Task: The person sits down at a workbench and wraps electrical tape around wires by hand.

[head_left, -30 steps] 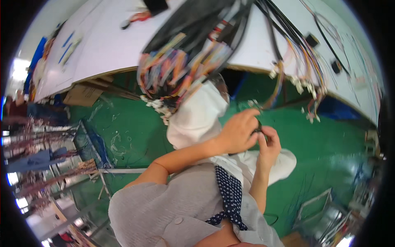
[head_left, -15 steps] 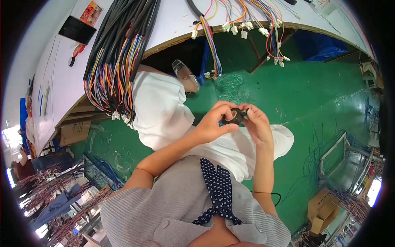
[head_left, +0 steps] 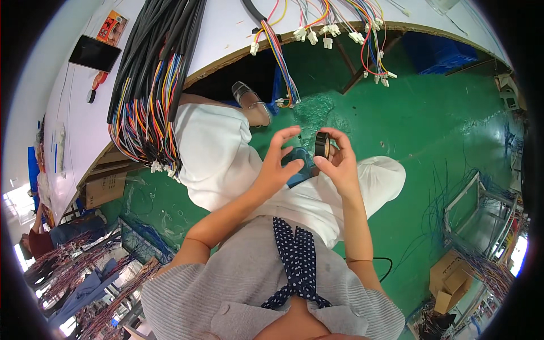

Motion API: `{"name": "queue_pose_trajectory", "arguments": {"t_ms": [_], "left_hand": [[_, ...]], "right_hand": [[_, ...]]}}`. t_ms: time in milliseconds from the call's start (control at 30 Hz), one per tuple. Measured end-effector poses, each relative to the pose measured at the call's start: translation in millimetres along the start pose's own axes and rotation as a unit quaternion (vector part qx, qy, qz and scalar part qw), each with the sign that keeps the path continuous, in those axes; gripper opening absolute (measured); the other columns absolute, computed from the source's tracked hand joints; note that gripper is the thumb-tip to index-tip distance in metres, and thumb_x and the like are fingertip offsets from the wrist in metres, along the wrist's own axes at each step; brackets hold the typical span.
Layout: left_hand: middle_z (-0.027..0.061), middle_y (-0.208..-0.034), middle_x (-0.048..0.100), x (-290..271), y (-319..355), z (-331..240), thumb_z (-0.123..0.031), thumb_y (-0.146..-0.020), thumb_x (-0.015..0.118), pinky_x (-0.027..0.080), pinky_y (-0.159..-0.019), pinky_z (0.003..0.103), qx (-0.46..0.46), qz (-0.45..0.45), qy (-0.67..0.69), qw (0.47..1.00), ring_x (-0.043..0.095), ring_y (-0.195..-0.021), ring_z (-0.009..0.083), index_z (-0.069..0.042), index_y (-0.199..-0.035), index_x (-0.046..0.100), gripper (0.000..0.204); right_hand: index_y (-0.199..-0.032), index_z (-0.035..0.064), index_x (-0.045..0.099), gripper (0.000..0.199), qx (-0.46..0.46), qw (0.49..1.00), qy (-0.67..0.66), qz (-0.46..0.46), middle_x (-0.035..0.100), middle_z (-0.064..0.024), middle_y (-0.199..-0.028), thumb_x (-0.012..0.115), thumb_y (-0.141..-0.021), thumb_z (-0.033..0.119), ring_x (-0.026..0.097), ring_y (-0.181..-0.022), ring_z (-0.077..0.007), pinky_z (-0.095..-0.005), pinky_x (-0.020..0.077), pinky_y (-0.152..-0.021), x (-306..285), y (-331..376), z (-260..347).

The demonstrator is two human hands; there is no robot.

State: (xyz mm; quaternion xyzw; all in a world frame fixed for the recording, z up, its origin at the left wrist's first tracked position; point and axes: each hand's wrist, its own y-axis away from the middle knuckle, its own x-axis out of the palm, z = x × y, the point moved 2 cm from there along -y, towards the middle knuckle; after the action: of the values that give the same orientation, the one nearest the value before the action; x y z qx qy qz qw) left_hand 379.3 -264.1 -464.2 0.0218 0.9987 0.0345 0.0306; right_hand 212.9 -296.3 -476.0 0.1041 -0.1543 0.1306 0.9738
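Between the thumb and fingers of my right hand (head_left: 339, 160) stands a roll of black tape (head_left: 322, 145), its edge turned toward me. My left hand (head_left: 279, 161) is beside it with thumb and fingers spread, a gap separating it from the roll. Both hands are above my lap, over my white trousers (head_left: 218, 153). To the left, a thick bundle of black-sleeved wires (head_left: 148, 113) with coloured ends and white connectors hangs over the table's edge.
On the white table (head_left: 226, 42) lie a dark phone (head_left: 94, 54), an orange packet (head_left: 112, 28) and a red-handled tool (head_left: 100, 80). A single cable (head_left: 277, 54) and several connector ends (head_left: 328, 31) overhang the edge. A blue crate (head_left: 445, 54) sits underneath; a cardboard box (head_left: 450, 280) is at lower right.
My left hand has let go of the tape roll and moved left, its fingers opening. The roll, now held by my right hand alone, has turned more edge-on. The view has shifted slightly.
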Motion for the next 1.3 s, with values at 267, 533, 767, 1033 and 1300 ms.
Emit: {"name": "queue_pose_trajectory", "arguments": {"t_ms": [267,533,767,1033,1300], "left_hand": [[0.0218,-0.134,0.038,-5.1,25.8,-71.3,-0.011,-0.075,0.065,0.034,-0.101,0.044,0.223,0.116,0.009,0.968,0.044,-0.121,0.0319,-0.004,-0.135,0.029,0.071],[0.0255,-0.127,0.046,-6.1,31.9,-100.5,-0.011,-0.071,0.065,0.038,-0.099,0.043,0.253,0.107,0.123,0.954,0.048,-0.117,0.0354,0.004,-0.131,0.035,0.068],[0.0218,-0.109,0.061,13.6,45.7,-146.0,-0.019,-0.08,0.063,0.04,-0.096,0.051,0.436,-0.016,0.137,0.89,0.058,-0.107,0.0365,-0.008,-0.112,0.058,0.034],[0.0222,-0.102,0.063,6.3,49.0,-140.6,-0.036,-0.086,0.056,0.042,-0.09,0.047,0.34,-0.079,0.169,0.922,0.061,-0.097,0.0357,-0.004,-0.095,0.066,0.035],[0.0196,-0.123,0.049,-34.1,9.8,-71.9,-0.011,-0.086,0.053,0.036,-0.101,0.038,0.154,-0.196,0.174,0.953,0.05,-0.114,0.0278,0.003,-0.121,0.041,0.04]], "right_hand": [[-0.102,0.0024,0.064,0.054,-0.303,0.902,0.108,0.287,0.066,-0.0158,-0.102,0.087,-0.059,0.025,0.067,-0.087,-0.0291,-0.0392,0.0546,-0.068,48.9,69.9,140.3],[-0.083,-0.0051,0.056,0.012,-0.428,0.862,-0.019,0.269,0.062,-0.0304,-0.088,0.066,-0.076,-0.003,0.067,-0.074,-0.0408,-0.0379,0.0582,-0.051,57.1,68.7,164.1],[-0.092,0.0156,0.057,0.025,-0.46,0.886,0.048,0.037,0.054,-0.0198,-0.09,0.074,-0.075,0.014,0.063,-0.058,-0.0285,-0.0317,0.0562,-0.048,91.2,82.8,141.5],[-0.082,0.015,0.054,0.016,-0.5,0.852,0.127,-0.091,0.051,-0.0057,-0.091,0.068,-0.074,0.016,0.053,-0.075,-0.0231,-0.0317,0.0487,-0.052,98.9,88.9,128.6],[-0.101,0.0021,0.059,0.016,-0.439,0.853,0.245,-0.144,0.059,-0.007,-0.09,0.057,-0.09,0.013,0.057,-0.075,-0.0196,-0.0352,0.0468,-0.077,89.8,55.7,129.4]]}}
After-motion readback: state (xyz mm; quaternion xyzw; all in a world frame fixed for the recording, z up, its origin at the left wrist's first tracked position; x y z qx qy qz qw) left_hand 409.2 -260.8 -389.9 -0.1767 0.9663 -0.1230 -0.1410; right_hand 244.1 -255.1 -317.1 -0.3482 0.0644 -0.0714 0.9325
